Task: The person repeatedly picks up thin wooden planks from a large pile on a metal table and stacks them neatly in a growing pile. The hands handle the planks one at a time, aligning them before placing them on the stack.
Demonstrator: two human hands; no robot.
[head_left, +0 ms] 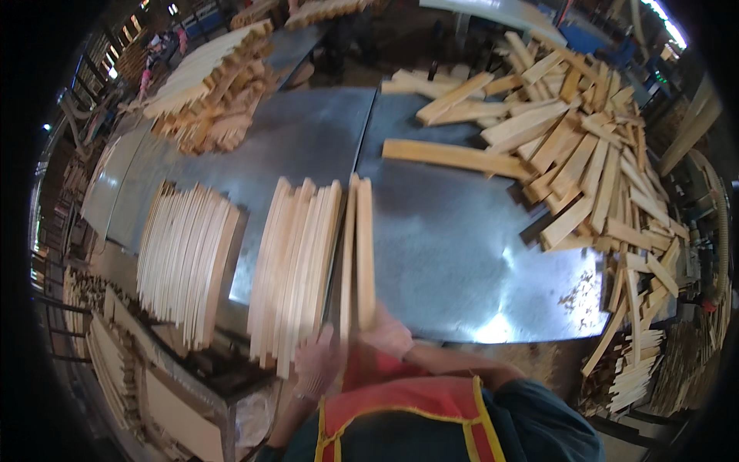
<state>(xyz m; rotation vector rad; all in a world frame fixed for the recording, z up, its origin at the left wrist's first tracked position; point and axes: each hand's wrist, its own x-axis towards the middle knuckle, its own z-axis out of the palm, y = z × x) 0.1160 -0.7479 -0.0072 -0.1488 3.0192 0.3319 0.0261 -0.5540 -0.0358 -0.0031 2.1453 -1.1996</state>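
Observation:
Two pale wooden slats (359, 250) stand on edge on the shiny metal table (446, 254), reaching away from me. My right hand (387, 334) grips their near end. My left hand (319, 363), in a light glove, rests against the near end of a row of several slats (296, 266) packed on edge just left of the pair. A narrow gap separates the pair from that row.
Another row of slats (187, 260) stands at the table's left edge. A loose heap of short boards (573, 146) covers the far right, with one long board (454, 157) lying across. A stacked pile (209, 85) sits at the far left. More wood lies below the table.

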